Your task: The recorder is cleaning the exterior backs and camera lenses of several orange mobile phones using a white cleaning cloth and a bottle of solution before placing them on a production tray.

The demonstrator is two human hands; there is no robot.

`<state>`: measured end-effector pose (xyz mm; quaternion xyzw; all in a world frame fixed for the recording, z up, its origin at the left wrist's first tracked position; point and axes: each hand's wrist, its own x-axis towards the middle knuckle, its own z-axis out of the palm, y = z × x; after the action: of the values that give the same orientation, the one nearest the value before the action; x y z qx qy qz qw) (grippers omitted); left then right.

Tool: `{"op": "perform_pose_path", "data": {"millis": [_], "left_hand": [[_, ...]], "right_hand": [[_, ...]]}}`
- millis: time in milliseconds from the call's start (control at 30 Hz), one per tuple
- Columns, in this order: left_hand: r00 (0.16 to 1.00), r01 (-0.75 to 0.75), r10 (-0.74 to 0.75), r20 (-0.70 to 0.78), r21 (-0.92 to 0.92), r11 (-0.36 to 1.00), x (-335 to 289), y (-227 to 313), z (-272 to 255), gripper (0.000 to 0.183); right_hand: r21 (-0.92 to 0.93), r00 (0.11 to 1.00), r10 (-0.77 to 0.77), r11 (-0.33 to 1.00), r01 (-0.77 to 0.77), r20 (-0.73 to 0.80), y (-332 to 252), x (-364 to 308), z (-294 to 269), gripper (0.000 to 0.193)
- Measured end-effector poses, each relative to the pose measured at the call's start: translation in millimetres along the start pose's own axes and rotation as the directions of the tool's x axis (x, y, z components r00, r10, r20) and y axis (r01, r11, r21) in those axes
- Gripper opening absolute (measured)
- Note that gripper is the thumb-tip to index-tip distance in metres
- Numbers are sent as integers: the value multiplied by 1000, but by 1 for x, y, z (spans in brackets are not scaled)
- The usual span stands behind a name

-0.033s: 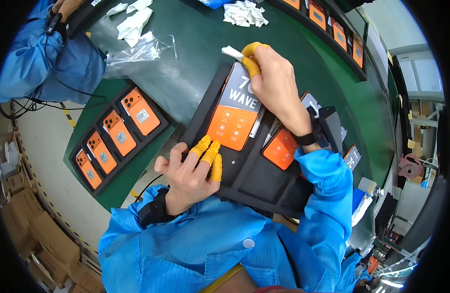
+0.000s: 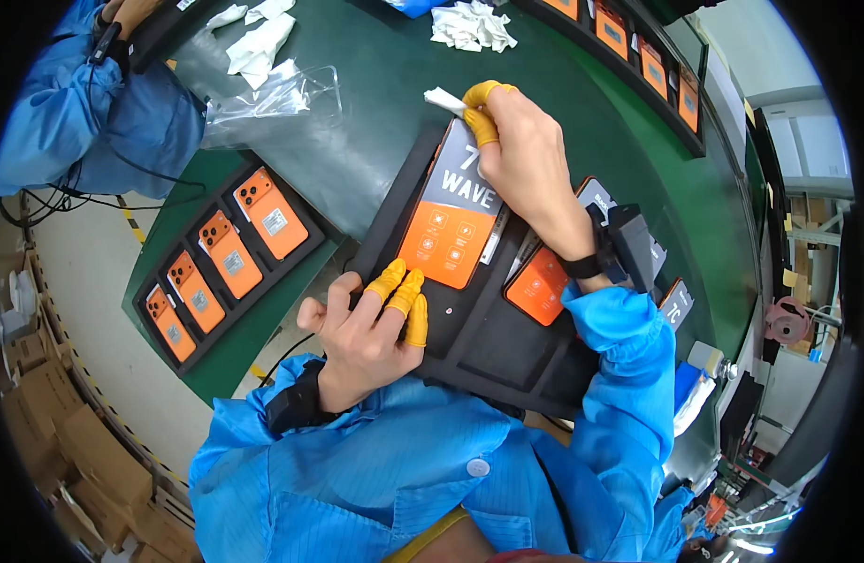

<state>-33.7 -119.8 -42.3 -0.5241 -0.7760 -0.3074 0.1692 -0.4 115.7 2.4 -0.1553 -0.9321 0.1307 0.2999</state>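
One phone [image 2: 446, 230], likely stiff, slick and best held by its edges, lies on the black tray [image 2: 502, 357], right hand [image 2: 530, 155] pinching a white wipe [image 2: 445, 100], left hand [image 2: 366, 342] loosely spread at the phone's lower corner.

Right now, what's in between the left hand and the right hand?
A phone lies there, its orange end by the left hand and its grey end by the right hand. The head view shows it.

Room over green table [image 2: 380, 113] left of right fingers [image 2: 484, 129]; white paper heap [image 2: 471, 26] in way beyond them. Phone [image 2: 441, 239] blocks path to left fingers [image 2: 402, 293]. Room right of these, over black tray [image 2: 507, 349].
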Motion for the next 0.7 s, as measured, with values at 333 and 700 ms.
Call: {"op": "perform_pose_path", "data": {"millis": [333,700], "left_hand": [[998,44,-49,-39,-120,992,-4,-6,1,27],[974,172,-204,-95,-269,948,5,-13,-5,28]], "right_hand": [[201,976,-113,977,75,186,-58,-56,3,17],[235,927,-188,965,114,323,-67,-93,-21,12]]}}
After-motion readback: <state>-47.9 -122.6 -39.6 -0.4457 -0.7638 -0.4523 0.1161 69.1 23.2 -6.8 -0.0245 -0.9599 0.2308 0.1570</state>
